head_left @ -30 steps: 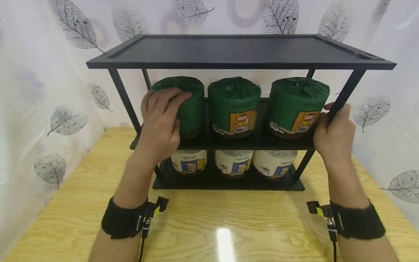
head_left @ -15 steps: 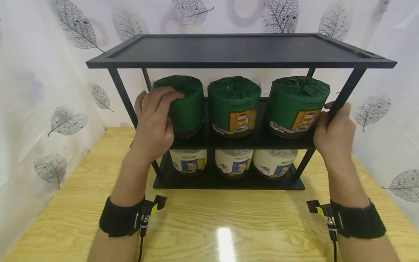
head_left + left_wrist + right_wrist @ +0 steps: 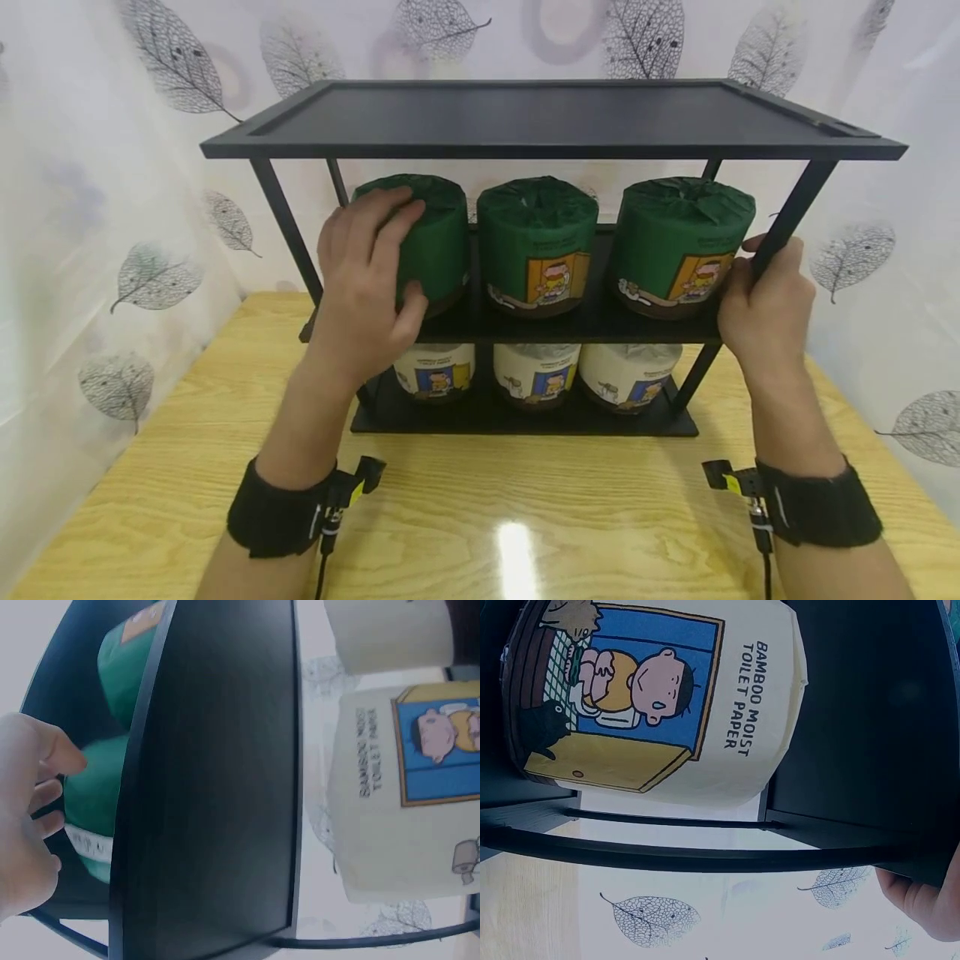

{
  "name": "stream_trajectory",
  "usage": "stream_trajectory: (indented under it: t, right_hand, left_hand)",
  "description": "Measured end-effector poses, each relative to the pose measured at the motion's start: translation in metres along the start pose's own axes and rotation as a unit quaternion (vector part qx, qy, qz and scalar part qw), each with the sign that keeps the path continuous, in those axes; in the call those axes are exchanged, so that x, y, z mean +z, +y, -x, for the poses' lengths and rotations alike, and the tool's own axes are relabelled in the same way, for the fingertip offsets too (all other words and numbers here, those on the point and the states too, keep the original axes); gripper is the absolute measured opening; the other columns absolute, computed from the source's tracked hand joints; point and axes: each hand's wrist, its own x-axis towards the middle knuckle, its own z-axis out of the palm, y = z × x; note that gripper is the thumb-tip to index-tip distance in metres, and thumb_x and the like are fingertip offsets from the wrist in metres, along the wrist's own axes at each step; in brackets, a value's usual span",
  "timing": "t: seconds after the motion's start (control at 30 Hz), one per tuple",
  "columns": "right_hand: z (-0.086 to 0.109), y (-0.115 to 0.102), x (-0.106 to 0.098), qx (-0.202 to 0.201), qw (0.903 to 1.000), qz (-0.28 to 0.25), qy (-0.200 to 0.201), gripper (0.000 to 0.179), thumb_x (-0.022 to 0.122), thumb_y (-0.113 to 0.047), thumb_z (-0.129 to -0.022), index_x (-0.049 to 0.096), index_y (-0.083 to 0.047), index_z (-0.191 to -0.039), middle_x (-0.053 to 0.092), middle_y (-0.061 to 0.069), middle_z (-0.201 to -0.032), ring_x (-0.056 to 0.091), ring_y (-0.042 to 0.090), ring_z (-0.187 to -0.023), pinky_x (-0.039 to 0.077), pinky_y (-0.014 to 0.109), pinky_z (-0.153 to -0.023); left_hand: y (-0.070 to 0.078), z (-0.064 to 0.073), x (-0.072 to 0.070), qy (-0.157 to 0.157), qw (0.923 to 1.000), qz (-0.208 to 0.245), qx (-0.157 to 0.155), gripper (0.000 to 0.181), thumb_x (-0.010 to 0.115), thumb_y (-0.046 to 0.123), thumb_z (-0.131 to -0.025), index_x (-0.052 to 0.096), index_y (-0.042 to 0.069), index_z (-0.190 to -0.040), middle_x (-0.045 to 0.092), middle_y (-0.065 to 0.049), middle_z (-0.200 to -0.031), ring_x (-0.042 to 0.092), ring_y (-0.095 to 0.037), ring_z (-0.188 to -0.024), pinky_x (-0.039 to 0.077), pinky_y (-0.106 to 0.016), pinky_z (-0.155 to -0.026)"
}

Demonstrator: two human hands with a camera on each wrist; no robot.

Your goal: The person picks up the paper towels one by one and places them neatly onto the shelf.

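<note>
My left hand (image 3: 363, 292) holds the left green-wrapped toilet roll (image 3: 442, 250) on the middle shelf, fingers over its top and thumb against its front. In the left wrist view the thumb touches this green toilet roll (image 3: 94, 787), with the other fingers partly bent beside it. My right hand (image 3: 772, 296) grips the front right post (image 3: 797, 204) of the black rack (image 3: 525, 117); part of its fingers is hidden behind the post. Beside it stands the right green roll (image 3: 675, 242), and a middle green roll (image 3: 536, 237) is between the two.
Three white toilet rolls, such as the middle one (image 3: 534, 375), stand on the bottom shelf (image 3: 525, 423). The rack's top board overhangs the green rolls. The rack stands on a wooden table (image 3: 600, 500) before a leaf-patterned curtain (image 3: 150, 275).
The left hand drew slightly leftward, then came back over the left green roll with fingers more spread. A pale mark has appeared at that roll's right side. The right hand stays put.
</note>
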Motion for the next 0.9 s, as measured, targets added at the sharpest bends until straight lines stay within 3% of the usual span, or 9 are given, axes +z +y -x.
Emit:
stream_trajectory:
  t: [0.13, 0.23, 0.3, 0.9]
  right_hand:
    - [0.0004, 0.0007, -0.0002, 0.002, 1.0000, 0.001, 0.000, 0.033, 0.039, -0.017, -0.102, 0.047, 0.005, -0.125, 0.064, 0.034, -0.094, 0.060, 0.046, -0.083, 0.037, 0.046, -0.068]
    - [0.0008, 0.0012, 0.0001, -0.003, 1.0000, 0.000, 0.003, 0.032, 0.039, -0.017, -0.102, 0.047, 0.005, -0.125, 0.064, 0.033, -0.093, 0.060, 0.047, -0.082, 0.036, 0.044, -0.067]
    - [0.0008, 0.0010, 0.0006, -0.008, 0.9999, -0.002, 0.006, 0.032, 0.039, -0.016, -0.102, 0.047, 0.005, -0.124, 0.064, 0.033, -0.092, 0.061, 0.047, -0.082, 0.036, 0.045, -0.066]
    - [-0.0001, -0.0019, 0.0008, -0.014, 0.9998, -0.005, 0.011, 0.030, 0.039, -0.015, -0.101, 0.048, 0.005, -0.123, 0.063, 0.033, -0.090, 0.058, 0.047, -0.081, 0.034, 0.047, -0.066]
  left_hand:
    - [0.0047, 0.0030, 0.0066, -0.053, 0.9976, -0.044, 0.002, 0.061, 0.059, 0.002, -0.084, 0.048, 0.000, -0.144, 0.048, -0.020, -0.146, 0.037, -0.040, -0.140, 0.023, -0.059, -0.117]
    - [0.0065, 0.0058, 0.0080, -0.100, 0.9918, -0.080, -0.004, 0.065, 0.060, 0.000, -0.086, 0.043, 0.001, -0.149, 0.048, -0.018, -0.147, 0.036, -0.038, -0.141, 0.021, -0.059, -0.119]
    - [0.0076, 0.0062, 0.0070, -0.113, 0.9895, -0.090, -0.010, 0.066, 0.058, -0.003, -0.085, 0.043, 0.003, -0.149, 0.049, -0.018, -0.146, 0.038, -0.037, -0.140, 0.020, -0.058, -0.120]
    - [0.0007, 0.0034, 0.0025, -0.099, 0.9928, -0.068, 0.001, 0.062, 0.051, -0.011, -0.083, 0.049, 0.003, -0.143, 0.053, -0.018, -0.140, 0.043, -0.038, -0.136, 0.023, -0.061, -0.118]
